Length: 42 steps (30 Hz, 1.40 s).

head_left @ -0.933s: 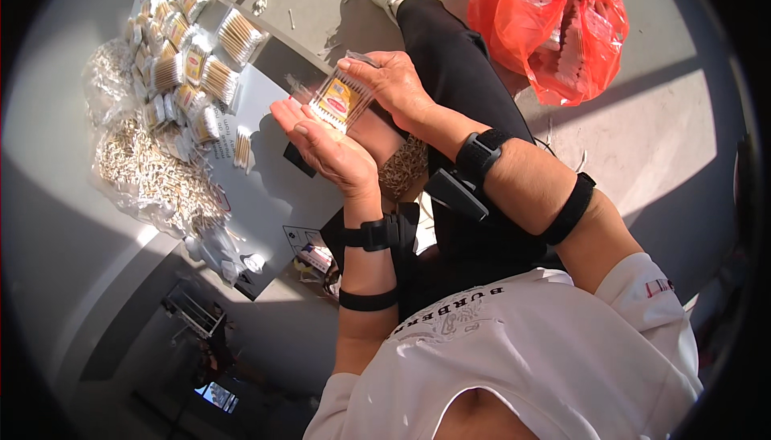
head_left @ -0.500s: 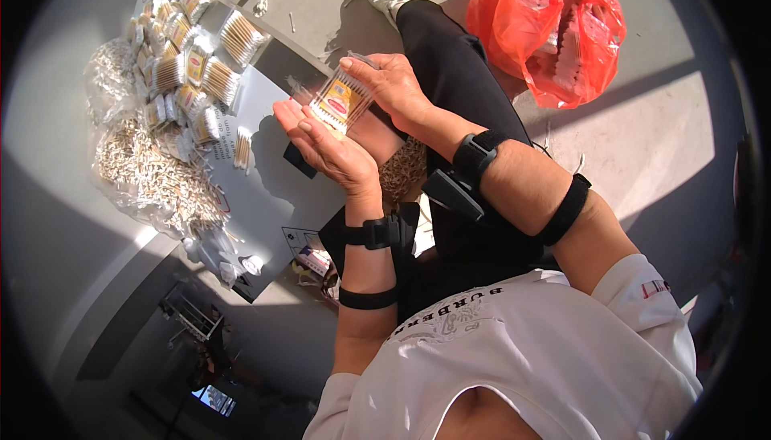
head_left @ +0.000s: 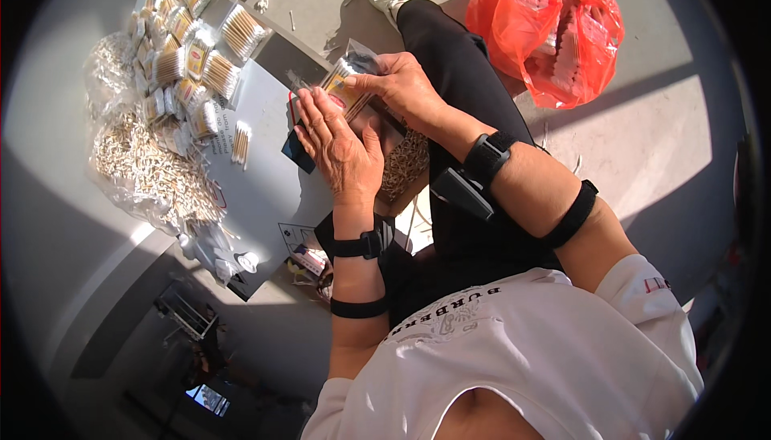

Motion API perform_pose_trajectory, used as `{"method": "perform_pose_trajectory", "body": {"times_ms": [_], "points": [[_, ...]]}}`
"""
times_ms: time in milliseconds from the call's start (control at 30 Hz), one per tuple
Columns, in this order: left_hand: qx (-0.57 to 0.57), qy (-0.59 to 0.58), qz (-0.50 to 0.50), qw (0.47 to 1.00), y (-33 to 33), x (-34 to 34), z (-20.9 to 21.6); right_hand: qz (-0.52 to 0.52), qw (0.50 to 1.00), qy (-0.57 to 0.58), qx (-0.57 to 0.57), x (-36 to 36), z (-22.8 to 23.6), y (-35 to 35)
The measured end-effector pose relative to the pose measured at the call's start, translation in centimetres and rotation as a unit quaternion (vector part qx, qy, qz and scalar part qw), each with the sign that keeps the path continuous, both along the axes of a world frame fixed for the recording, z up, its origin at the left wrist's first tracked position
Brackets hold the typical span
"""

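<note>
A clear plastic packet of cotton swabs (head_left: 336, 87) with a yellow and red label is in front of me, above the table's near edge. My right hand (head_left: 408, 91) pinches its right side, with the thumb on top. The transparent end of the bag sticks up past my fingers. Palm turned away, my left hand (head_left: 341, 151) lies flat along the packet's near left side, its fingers stretched out and covering part of it. Below my hands, loose cotton swabs (head_left: 404, 163) lie in a box.
On the table (head_left: 269, 175), several filled swab packets (head_left: 201, 59) are heaped at far left, with a mound of loose swabs (head_left: 140, 159) nearer. A small swab bundle (head_left: 241, 144) lies alone. A red plastic bag (head_left: 514, 6) stands on the floor at far right.
My left hand has turned from palm up under the packet to palm against it, back showing. The packet has tilted, its clear end now upward. My right hand still holds it.
</note>
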<state>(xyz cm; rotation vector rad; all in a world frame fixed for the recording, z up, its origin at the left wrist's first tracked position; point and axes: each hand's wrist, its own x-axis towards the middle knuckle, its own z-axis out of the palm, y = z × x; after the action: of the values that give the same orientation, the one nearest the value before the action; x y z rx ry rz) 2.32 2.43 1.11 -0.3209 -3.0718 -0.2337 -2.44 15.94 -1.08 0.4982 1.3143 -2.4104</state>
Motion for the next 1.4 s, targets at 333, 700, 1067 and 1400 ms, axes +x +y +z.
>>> {"method": "perform_pose_trajectory", "body": {"times_ms": [333, 700, 1067, 1400], "points": [[-0.017, -0.015, 0.021, 1.000, 0.7, 0.2, 0.2, -0.013, 0.998, 0.035, 0.048, 0.6, 0.1, 0.0], [0.225, 0.023, 0.066, 0.972, -5.2, 5.0, 0.8, -0.113, 0.987, 0.016, 0.113, 0.9, -0.8, 1.4], [0.314, 0.007, -0.017, 0.949, -10.6, 8.2, 0.4, -0.004, 0.924, 0.185, 0.335, 6.9, 0.6, 0.5], [0.693, 0.089, 0.189, 0.690, -12.1, 8.7, -1.2, 0.074, 0.757, 0.349, 0.547, 7.4, 2.8, -2.7]]}}
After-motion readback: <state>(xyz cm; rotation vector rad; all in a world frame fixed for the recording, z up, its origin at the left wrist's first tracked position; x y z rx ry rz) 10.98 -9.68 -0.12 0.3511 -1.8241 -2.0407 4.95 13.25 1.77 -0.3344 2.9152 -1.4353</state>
